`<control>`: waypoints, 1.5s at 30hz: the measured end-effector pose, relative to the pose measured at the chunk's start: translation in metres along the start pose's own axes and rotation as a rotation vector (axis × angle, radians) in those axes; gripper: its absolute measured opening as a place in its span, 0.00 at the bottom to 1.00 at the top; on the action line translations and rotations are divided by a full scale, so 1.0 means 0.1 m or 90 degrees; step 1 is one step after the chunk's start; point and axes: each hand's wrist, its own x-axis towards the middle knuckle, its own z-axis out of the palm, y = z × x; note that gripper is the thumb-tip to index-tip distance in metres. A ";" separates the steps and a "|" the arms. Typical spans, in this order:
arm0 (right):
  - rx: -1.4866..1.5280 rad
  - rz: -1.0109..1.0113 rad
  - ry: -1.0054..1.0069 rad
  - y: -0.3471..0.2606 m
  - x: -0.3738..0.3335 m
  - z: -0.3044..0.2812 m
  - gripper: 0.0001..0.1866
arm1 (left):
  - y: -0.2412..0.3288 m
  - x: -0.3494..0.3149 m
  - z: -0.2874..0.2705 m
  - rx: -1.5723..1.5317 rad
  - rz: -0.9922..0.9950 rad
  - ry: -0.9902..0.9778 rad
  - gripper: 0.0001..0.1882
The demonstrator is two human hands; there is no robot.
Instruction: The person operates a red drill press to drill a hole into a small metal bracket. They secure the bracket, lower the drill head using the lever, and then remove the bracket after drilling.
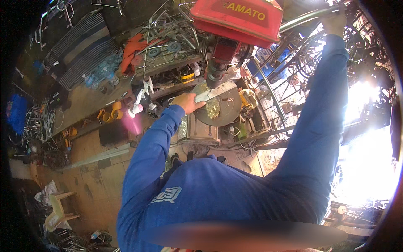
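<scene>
Beneath the red head of a drill press [235,19], my left hand [189,102] is closed on the near end of a flat metal bar [216,92]. The bar lies slantwise over the round press table [228,110], below the dark chuck [215,75]. Whether the drill bit touches the bar cannot be made out. A yellowish, crumpled-looking piece [213,108] rests on the table beside the bar. With the arm stretched far out to the upper right, my right hand [335,23] is wrapped round the end of a long metal lever [308,19] beside the press head.
A wooden bench [113,94] on the left carries tools, metal rods and an orange cloth [133,50]. A white clamp-on lamp [136,107] hangs at its edge. Metal racks [273,94] crowd the right side. A small pale stool [58,210] stands on the floor at lower left.
</scene>
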 end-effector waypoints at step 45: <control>0.637 -0.093 0.132 -0.19 -0.27 -0.46 0.14 | 0.01 0.02 0.03 0.017 -0.037 -0.027 0.38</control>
